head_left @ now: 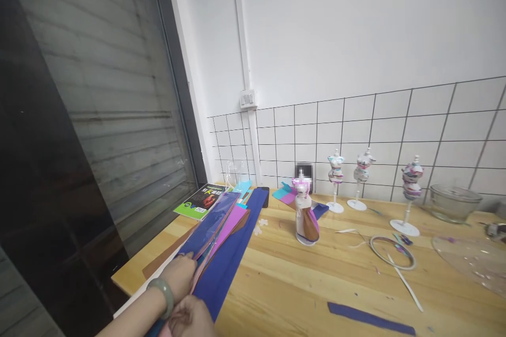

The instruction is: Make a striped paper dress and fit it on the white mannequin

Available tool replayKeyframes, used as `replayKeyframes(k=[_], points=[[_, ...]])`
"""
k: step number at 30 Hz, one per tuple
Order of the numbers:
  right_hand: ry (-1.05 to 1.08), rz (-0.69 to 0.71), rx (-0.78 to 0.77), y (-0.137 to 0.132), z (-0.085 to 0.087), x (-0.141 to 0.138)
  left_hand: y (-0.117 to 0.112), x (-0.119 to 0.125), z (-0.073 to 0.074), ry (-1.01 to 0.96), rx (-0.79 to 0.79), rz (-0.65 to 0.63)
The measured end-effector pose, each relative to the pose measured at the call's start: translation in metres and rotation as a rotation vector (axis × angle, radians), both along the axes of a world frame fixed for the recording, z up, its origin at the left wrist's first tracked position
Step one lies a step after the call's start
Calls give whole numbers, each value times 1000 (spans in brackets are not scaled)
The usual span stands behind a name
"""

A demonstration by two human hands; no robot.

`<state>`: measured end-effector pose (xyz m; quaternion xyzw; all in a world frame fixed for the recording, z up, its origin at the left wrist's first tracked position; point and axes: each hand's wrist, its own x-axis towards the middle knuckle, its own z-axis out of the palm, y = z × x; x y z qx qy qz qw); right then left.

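My left hand (179, 274), with a pale green bangle on its wrist, grips a stack of coloured paper sheets (229, 224) partly in a clear plastic sleeve (215, 226). Blue, purple, brown and teal edges show in the stack. Just below it, at the bottom of the view, my right hand (193, 316) has its fingers curled in at the lower edges of the sheets, beside some pale pink paper. Its fingertips are partly hidden. A long dark blue sheet (233, 268) lies under and right of both hands.
A small doll (306, 216) in a brown and purple paper skirt stands mid-table. Behind are several mini dress forms (336, 176), a glass bowl (454, 202) and a phone (266, 197). A ring of tape (392, 253), a blue strip (371, 318) and a booklet (203, 201) lie about.
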<state>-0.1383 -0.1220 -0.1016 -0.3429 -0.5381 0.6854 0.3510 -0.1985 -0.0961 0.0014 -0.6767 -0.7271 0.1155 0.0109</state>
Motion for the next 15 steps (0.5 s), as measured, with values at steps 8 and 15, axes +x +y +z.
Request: replayKeyframes(k=[8,15], points=[[114,-32,-213,50,22,19,-15,-22,0,-156,88,0],[-12,117,-311,73,30,16,-22,-28,6,-157,153,-34]])
